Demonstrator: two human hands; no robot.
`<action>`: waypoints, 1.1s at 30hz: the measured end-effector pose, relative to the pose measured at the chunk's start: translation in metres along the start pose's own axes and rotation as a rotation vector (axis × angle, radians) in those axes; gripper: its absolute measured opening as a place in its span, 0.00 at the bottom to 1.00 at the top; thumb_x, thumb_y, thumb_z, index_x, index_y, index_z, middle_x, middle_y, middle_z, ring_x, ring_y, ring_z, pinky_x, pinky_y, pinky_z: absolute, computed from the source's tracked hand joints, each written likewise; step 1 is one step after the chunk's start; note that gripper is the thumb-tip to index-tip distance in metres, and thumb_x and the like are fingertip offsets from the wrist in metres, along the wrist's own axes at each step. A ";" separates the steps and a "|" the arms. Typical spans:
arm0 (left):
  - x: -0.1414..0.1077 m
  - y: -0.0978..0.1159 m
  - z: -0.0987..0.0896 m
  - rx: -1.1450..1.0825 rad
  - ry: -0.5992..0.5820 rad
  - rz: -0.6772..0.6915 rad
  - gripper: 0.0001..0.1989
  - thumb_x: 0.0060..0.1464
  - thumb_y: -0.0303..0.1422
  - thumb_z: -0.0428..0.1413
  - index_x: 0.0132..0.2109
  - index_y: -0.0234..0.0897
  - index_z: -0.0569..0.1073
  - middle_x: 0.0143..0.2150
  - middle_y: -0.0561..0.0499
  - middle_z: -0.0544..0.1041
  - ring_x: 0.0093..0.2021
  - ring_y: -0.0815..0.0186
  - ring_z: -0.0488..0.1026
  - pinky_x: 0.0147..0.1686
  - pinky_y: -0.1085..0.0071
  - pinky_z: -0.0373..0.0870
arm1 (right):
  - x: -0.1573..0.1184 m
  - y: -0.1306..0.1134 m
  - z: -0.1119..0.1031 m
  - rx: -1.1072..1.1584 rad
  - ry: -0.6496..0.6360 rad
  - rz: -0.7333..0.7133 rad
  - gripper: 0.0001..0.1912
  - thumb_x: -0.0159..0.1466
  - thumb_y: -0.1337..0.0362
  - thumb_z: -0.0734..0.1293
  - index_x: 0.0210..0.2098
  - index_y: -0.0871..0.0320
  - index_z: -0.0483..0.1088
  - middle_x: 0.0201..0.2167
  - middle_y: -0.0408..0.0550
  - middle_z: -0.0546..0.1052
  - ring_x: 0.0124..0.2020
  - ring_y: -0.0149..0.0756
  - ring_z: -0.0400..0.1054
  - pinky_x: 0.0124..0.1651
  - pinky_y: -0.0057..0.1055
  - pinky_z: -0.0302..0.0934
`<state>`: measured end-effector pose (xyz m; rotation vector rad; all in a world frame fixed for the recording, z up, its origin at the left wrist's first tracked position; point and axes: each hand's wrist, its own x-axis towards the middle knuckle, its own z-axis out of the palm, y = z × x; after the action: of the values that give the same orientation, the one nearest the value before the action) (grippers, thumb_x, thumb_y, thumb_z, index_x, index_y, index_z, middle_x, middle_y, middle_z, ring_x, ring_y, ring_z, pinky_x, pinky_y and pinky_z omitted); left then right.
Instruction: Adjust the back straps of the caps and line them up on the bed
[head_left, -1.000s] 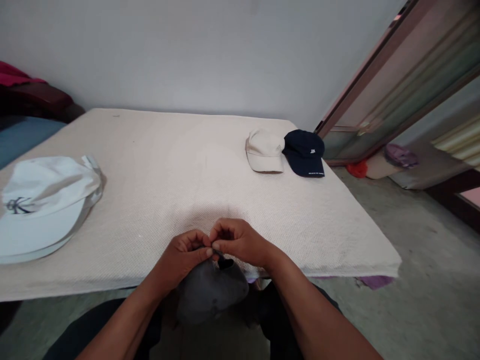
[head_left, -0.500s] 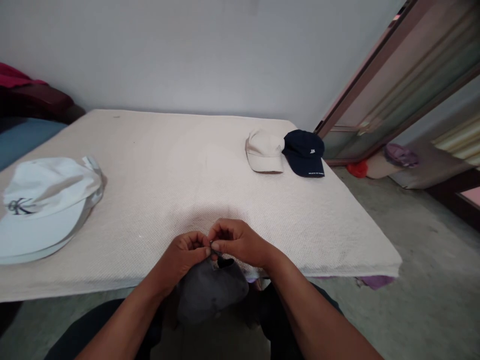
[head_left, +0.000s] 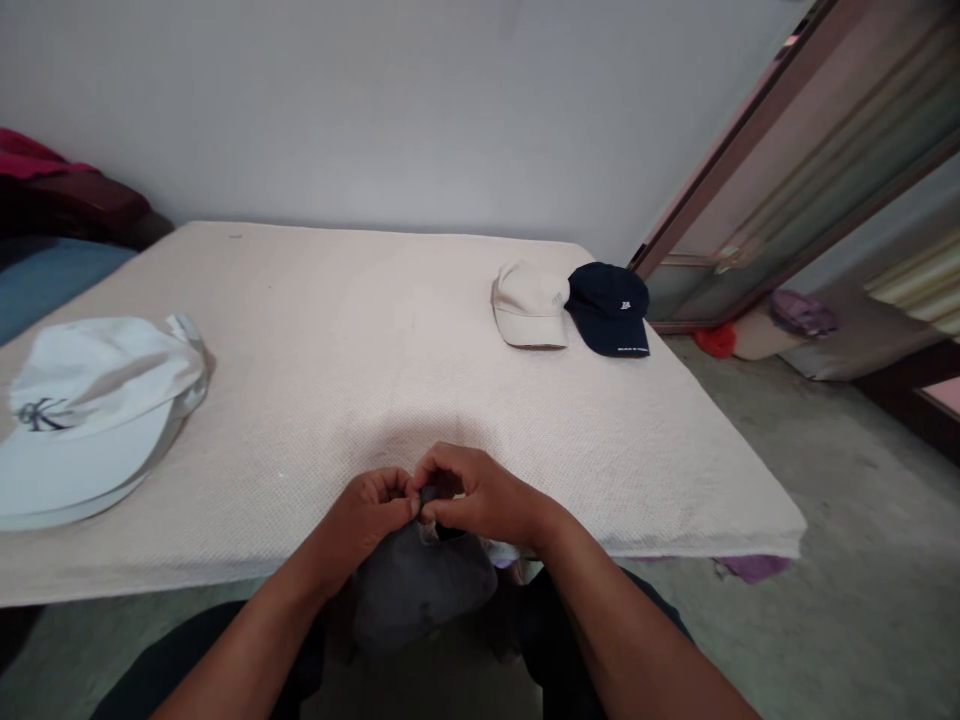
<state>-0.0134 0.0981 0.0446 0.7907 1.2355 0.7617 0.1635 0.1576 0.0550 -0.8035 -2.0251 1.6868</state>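
A dark grey cap (head_left: 424, 585) hangs at the table's front edge, its strap opening towards the table. My left hand (head_left: 375, 510) pinches the cap's back strap between thumb and fingers. Close against it, my right hand (head_left: 480, 495) has thumb and fingertips at the same strap, with a gap between the curled index finger and thumb. The fingers partly hide the strap and its fastening. White caps (head_left: 105, 400), one stacked on another, lie at the left. A beige cap (head_left: 529, 300) and a navy cap (head_left: 609, 305) sit side by side at the back right.
A whitish textured cloth (head_left: 337, 330) covers the table, which stands against a pale wall (head_left: 375, 110). Dark red and blue things (head_left: 67, 270) lie beyond its left end. On the right are a sliding door (head_left: 787, 150) and a bag with purple cloth (head_left: 802, 312) on the floor.
My right thumb and index finger have parted slightly, showing a wider gap at the strap. My left hand and the grey cap stay nearly in place.
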 end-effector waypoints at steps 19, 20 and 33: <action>-0.004 0.001 -0.001 -0.139 -0.037 -0.036 0.04 0.45 0.28 0.58 0.29 0.36 0.68 0.24 0.55 0.72 0.23 0.72 0.65 0.26 0.74 0.58 | 0.003 -0.004 0.006 -0.087 0.073 -0.063 0.14 0.50 0.74 0.67 0.35 0.56 0.71 0.32 0.41 0.73 0.31 0.30 0.64 0.35 0.26 0.58; -0.004 0.001 -0.002 -0.154 -0.042 -0.038 0.04 0.45 0.28 0.58 0.29 0.36 0.69 0.24 0.55 0.72 0.23 0.72 0.65 0.26 0.74 0.58 | 0.004 -0.004 0.007 -0.086 0.075 -0.064 0.14 0.50 0.74 0.67 0.35 0.56 0.71 0.32 0.41 0.73 0.31 0.30 0.63 0.34 0.26 0.58; -0.004 -0.001 -0.005 -0.287 -0.057 -0.011 0.05 0.46 0.27 0.59 0.34 0.36 0.73 0.26 0.53 0.75 0.24 0.69 0.69 0.27 0.73 0.63 | 0.006 0.000 0.010 0.040 0.094 -0.051 0.12 0.52 0.74 0.66 0.36 0.56 0.69 0.30 0.41 0.71 0.29 0.29 0.62 0.31 0.26 0.56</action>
<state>-0.0193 0.0946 0.0447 0.5657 1.0497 0.8791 0.1530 0.1539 0.0523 -0.7953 -1.9271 1.6255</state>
